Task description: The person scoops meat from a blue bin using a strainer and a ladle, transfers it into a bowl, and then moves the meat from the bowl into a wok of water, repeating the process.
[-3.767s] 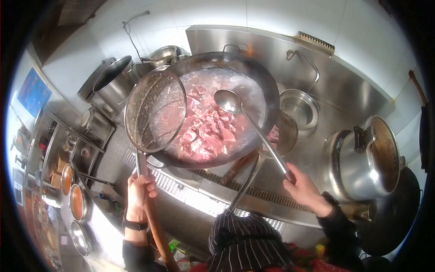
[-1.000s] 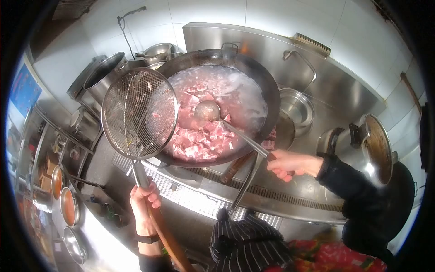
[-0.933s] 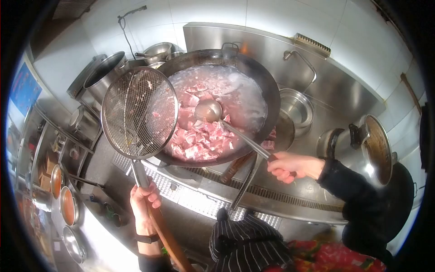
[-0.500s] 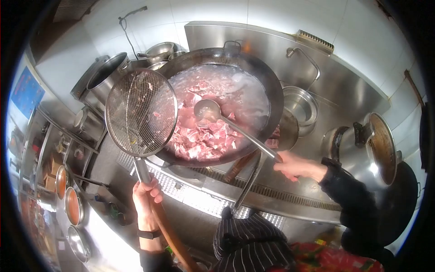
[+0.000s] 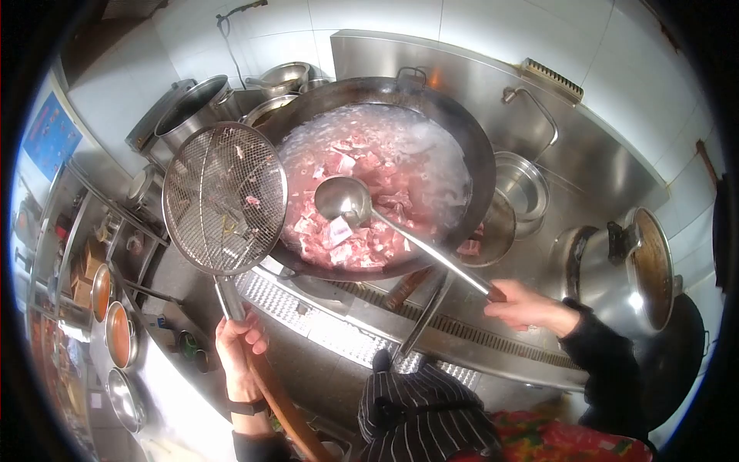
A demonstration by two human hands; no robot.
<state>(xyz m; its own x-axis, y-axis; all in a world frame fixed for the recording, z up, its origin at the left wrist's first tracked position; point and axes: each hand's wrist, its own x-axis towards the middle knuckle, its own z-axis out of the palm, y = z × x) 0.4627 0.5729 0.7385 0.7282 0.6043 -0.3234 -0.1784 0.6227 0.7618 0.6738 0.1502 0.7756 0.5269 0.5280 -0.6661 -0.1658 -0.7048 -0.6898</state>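
Note:
My left hand is closed around the handle of a wire mesh strainer, whose round head hangs by the left rim of a large wok. A few scraps cling to the mesh. My right hand grips the wooden end of a long steel ladle. The ladle's bowl sits among chunks of pinkish raw-looking meat heaped at the near side of the wok. Cloudy, foamy water surrounds the meat.
A tall lidded-looking pot stands to the right, with a steel basin under a bent tap. Left of the wok is a deep pot. Pans with orange contents sit at lower left.
The ladle's bowl has moved toward the near left through the meat. The strainer has shifted slightly left and down, away from the wok, as the view turned a little.

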